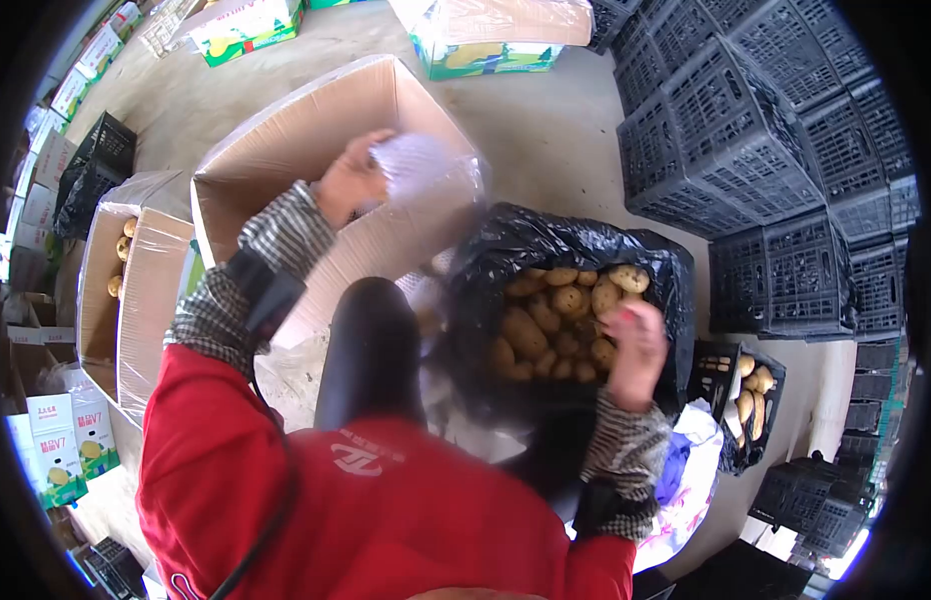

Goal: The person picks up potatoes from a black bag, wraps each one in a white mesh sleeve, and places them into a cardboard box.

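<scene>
Over the open cardboard box [286, 130], my left hand [354, 185] is closed on a white foam net [416, 165], smeared by motion. The box has clear plastic over its rim. My right hand [638, 355] hovers at the right side of a heap of potatoes [551, 315], its fingers loosely bent and slightly blurred, with nothing visible in them. A spot of red shows at its fingertips. The potatoes lie in a container lined with a black plastic bag [676, 270]. More white netting shows blurred between the box and the bag.
Stacked black plastic crates [721, 150] stand along the right. A smaller crate of potatoes [751, 395] sits near my right elbow. Another carton [156, 300] with potatoes is at left. Printed cartons [486, 55] stand at the back. My knee [371, 340] juts up beside the box.
</scene>
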`<action>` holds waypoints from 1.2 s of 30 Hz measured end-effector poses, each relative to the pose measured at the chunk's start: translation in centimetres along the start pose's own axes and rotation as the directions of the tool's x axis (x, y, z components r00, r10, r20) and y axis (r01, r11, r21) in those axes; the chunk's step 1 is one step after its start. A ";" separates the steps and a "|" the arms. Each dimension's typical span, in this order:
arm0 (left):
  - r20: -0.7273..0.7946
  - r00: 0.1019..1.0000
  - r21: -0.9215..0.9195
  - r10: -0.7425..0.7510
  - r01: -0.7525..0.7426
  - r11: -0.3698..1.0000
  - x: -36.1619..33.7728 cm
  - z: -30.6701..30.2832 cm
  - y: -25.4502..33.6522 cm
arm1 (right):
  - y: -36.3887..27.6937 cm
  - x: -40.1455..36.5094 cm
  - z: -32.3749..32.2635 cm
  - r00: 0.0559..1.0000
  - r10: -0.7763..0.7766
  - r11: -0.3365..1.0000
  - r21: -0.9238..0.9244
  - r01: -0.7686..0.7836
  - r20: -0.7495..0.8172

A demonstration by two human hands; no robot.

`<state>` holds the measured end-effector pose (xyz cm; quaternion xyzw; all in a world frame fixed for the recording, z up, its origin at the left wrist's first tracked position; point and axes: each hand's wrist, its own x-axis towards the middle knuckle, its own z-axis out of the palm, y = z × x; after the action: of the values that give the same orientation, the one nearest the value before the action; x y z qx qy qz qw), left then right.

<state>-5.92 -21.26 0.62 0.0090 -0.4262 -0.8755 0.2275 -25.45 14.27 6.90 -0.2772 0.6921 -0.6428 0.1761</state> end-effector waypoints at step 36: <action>0.389 0.787 0.920 -0.479 -0.358 0.159 11.0 12.6 -13.1 | 18.2 -20.3 -30.0 0.479 0.654 -0.275 -0.774 -0.570 -0.585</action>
<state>-23.55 -9.42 0.77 -0.1109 -0.9333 -0.3407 -0.0256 -30.38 50.84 -10.02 0.0556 0.9465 0.1385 0.2861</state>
